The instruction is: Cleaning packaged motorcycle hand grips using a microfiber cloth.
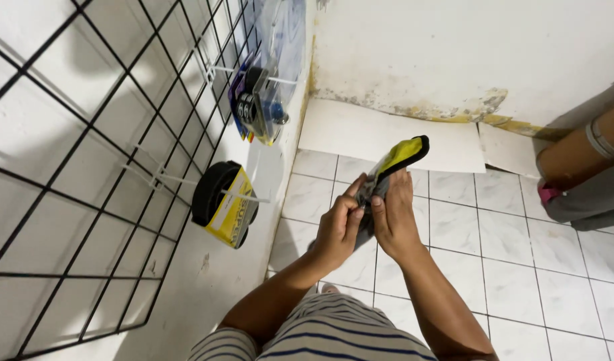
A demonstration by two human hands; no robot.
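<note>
Seemingly standing, a person is looking down at both bare hands, which are meeting in front of the chest above a white tiled floor [521, 267]. The left hand [337, 230] is closing its fingers around the lower end of a small yellow and grey pack [394, 167] with a black edge, its thumb pressing on the front. The right hand [394, 217] is gripping the same pack from the other side, fingers lying flat along it. The pack is sticking up and tilting to the right out of the two hands, held in the air over the floor, near the wall. To the left, a black wire grid [86, 167] is hanging against a white wall. A round black item in a yellow card [223, 204] is hanging from a hook near the grid's right edge. Higher on the same edge, several blister packs [260, 100] with dark contents are hanging from another hook. A pale sheet [387, 134] is lying on the floor along the stained far wall. At the right edge of the floor, a brown cardboard tube [581, 154] is leaning over grey fabric. The person is wearing a striped shirt [327, 334], showing at the bottom.
</note>
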